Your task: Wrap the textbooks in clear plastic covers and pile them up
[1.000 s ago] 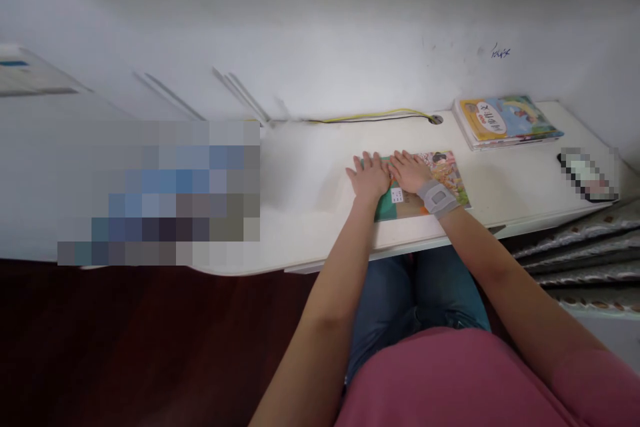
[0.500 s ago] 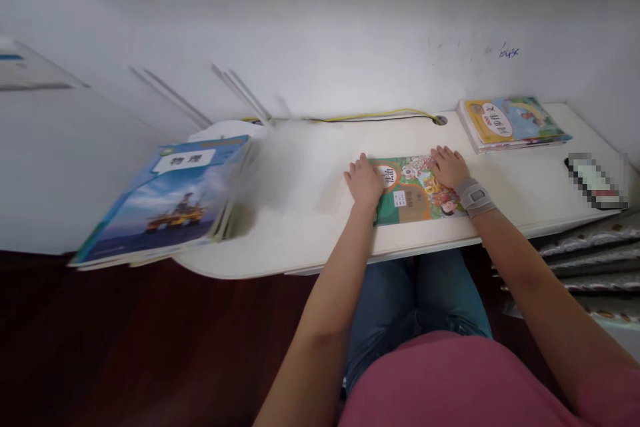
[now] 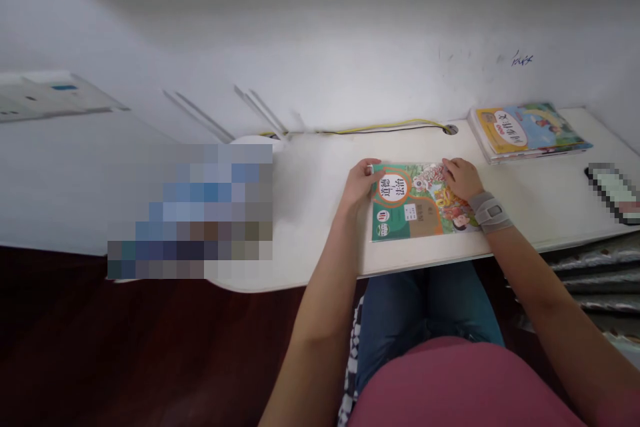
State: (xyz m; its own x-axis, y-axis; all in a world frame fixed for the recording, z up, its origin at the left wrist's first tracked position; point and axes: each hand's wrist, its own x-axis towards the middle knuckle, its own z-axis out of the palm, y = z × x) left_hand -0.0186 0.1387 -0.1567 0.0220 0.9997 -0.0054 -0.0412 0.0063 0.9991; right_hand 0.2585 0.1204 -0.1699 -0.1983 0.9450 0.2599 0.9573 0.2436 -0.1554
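A textbook (image 3: 425,213) with a green and brown cover and a colourful festival picture lies on the white desk, its title turned sideways. My left hand (image 3: 361,181) holds the book's upper left corner, thumb on the cover and fingers over the edge. At the far edge, toward the right, my right hand (image 3: 463,177) grips the same book with bent fingers. A grey band circles my right wrist. Part of the cover's right side is hidden by that hand and wrist.
To the right rear sits a stack of books (image 3: 530,130). A blurred-out phone-like object (image 3: 615,193) lies at far right. On the left a pile (image 3: 200,213) is pixelated. Yellow and black cables (image 3: 380,130) run along the wall. The desk's front edge (image 3: 425,263) is near my lap.
My left hand has gone from lying on the book's left side to gripping its upper left corner, uncovering the title. My right hand's fingers are more bent. The view has shifted slightly left.
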